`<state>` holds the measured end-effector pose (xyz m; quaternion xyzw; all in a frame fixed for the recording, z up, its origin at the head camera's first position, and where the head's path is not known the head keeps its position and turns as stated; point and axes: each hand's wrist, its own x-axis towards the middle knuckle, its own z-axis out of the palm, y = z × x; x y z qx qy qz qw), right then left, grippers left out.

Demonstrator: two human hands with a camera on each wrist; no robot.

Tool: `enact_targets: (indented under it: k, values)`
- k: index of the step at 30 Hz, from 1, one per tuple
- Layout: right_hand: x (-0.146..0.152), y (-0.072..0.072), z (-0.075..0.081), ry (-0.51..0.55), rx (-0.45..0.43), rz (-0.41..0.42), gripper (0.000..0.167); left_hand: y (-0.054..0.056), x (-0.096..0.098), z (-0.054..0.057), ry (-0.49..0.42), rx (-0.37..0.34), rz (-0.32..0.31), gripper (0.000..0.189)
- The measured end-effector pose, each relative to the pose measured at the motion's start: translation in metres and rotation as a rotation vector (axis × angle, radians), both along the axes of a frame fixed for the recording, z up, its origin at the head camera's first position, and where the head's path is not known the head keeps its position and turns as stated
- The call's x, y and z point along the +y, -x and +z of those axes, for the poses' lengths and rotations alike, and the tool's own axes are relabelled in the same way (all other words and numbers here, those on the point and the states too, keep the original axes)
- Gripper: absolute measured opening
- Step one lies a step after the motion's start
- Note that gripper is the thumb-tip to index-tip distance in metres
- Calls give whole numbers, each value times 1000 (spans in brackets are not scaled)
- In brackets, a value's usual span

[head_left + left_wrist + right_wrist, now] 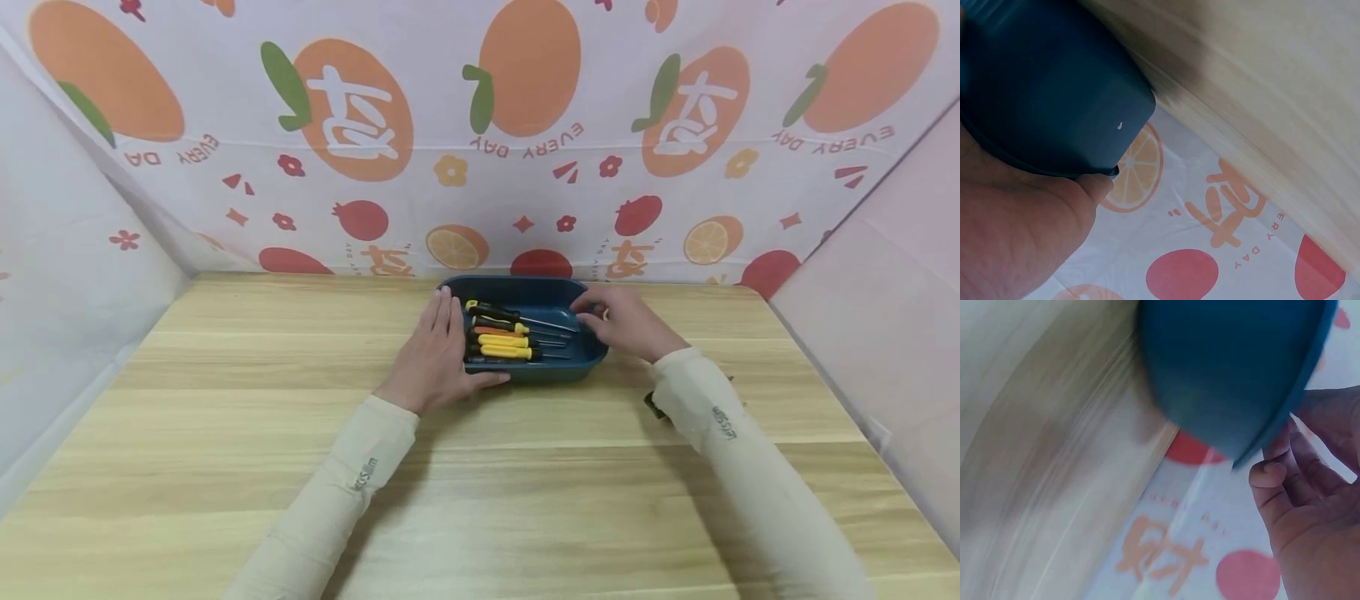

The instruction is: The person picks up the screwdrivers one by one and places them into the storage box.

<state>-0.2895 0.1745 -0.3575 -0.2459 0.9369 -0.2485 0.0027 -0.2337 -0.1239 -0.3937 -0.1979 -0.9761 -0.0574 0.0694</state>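
A dark blue plastic tray (536,373) stands at the back of the table, against the patterned cloth. Several screwdrivers (506,340) lie in it side by side, with yellow, orange and black handles to the left and shafts to the right. Over the tray's left end rests my left hand (435,354), its fingers straight along the rim and its thumb by the front rim. My right hand (622,321) is at the right end, fingers bent over the rim. The right wrist view shows its fingertips (1266,475) beside the rim; whether they pinch anything is hidden behind the tray wall.
A small black object (656,406) lies on the table, partly covered by the right sleeve (697,400). Fruit-printed cloth (525,200) rises behind the wooden table (480,500), and pale cloth walls stand at both sides.
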Motion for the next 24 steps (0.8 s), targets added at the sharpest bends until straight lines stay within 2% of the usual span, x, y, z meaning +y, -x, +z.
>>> enact_targets:
  k: [7,12,16,20,24]
  values:
    - [44,-4,-1,8,71,-37,18,-2,0,0,6,19,-4,130]
    - [77,-10,0,-17,50,-56,18,-4,1,0,3,13,-3,129]
    - [100,-15,2,-89,-28,-57,19,-5,1,0,1,10,0,129]
    - [117,-22,1,-161,-150,-26,17,-7,1,0,1,12,4,129]
    - [131,-30,-3,-148,-279,29,15,-9,2,0,-1,18,10,128]
